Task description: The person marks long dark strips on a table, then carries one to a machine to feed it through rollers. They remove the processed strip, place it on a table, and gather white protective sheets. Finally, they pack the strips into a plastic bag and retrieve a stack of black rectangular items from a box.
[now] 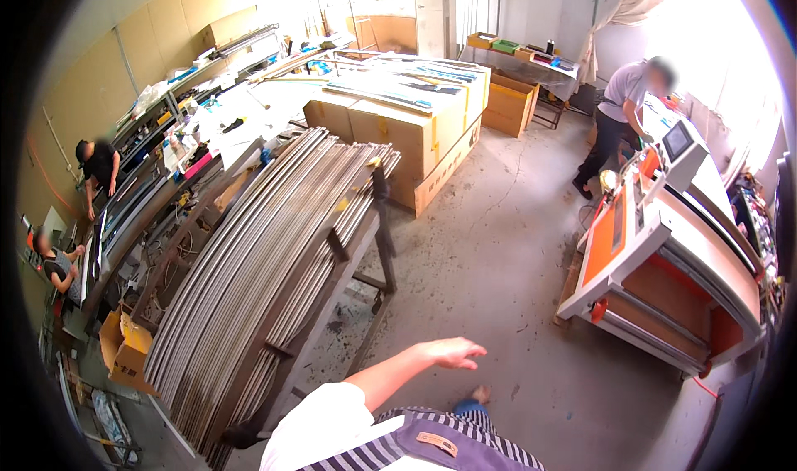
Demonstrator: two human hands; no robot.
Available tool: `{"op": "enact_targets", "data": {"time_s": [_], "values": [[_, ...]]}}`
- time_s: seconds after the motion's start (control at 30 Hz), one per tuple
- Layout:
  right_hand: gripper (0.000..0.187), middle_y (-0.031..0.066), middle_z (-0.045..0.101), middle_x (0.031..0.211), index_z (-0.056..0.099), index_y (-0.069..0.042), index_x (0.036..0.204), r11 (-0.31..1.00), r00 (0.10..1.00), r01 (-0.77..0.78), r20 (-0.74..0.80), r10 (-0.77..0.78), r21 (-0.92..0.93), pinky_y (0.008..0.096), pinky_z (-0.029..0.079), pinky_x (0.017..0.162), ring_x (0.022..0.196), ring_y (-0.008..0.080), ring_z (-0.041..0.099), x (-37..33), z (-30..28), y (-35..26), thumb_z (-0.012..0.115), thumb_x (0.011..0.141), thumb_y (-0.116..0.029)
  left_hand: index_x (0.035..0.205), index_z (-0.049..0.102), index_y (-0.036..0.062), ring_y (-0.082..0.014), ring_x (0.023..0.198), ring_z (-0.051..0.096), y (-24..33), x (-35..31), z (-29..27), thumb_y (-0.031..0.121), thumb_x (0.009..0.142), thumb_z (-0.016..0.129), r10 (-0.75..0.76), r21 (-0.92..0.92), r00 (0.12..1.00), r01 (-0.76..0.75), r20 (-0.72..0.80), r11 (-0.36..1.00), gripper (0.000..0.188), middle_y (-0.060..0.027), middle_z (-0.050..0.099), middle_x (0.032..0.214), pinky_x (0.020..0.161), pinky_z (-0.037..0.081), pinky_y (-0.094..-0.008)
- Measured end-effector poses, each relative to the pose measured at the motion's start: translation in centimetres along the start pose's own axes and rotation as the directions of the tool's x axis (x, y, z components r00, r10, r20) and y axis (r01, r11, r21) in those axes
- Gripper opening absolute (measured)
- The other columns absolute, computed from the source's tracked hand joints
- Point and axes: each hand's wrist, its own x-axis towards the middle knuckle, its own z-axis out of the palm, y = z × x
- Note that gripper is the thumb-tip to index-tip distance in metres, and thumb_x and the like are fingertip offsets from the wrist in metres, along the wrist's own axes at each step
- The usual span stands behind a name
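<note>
My left hand [452, 352] reaches forward over the grey floor, palm down, with its fingers loosely stretched and slightly apart. Nothing is held in it. The nearest thing to that arm is a dark metal rack [332, 305] loaded with long silvery metal tubes [249, 222], which stands to my left; the hand does not touch it. My right hand is outside the picture. Below the left arm show my striped apron [365, 453] and what looks like my foot [481, 394] under a bit of blue cloth.
Large cardboard boxes [390, 135] stand beyond the rack. An orange-and-white machine [631, 247] with a screen occupies the right, where a person [627, 97] bends over it. Two people [101, 168] work at the far left. An opened carton [124, 346] sits beside the tubes.
</note>
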Motion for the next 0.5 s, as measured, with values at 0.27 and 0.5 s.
{"op": "enact_targets", "data": {"time_s": [0.27,0.5], "values": [[0.013,0.0119,0.065,0.065,0.067,-0.005,0.074,0.993,0.999,0.052,0.021,-0.050,-0.108,0.0414,0.052,0.061,0.057,0.0275,0.063,20.3,-14.4,-9.2,0.060,0.069,-0.015,0.122,0.055,0.0035,-0.0331,0.106,0.058,-10.9,11.3,-16.2,0.025,0.086,0.060,-0.371,-0.120,0.788,0.361,-0.491,0.925,0.043,-0.0178,0.061,0.114,0.090,0.047,-0.0422],[0.013,0.0101,0.068,0.069,0.071,-0.008,0.073,0.969,0.971,0.230,-0.037,-0.234,-0.095,0.0353,0.053,0.065,0.062,0.0227,0.066,44.6,-28.0,-30.9,0.061,0.070,-0.017,0.096,0.069,0.0056,-0.0345,0.093,0.064,-26.8,1.5,-8.2,0.039,0.077,0.058,-0.876,0.017,0.482,0.876,-0.032,0.482,0.040,-0.0173,0.067,0.100,0.082,0.050,-0.0441]]}}
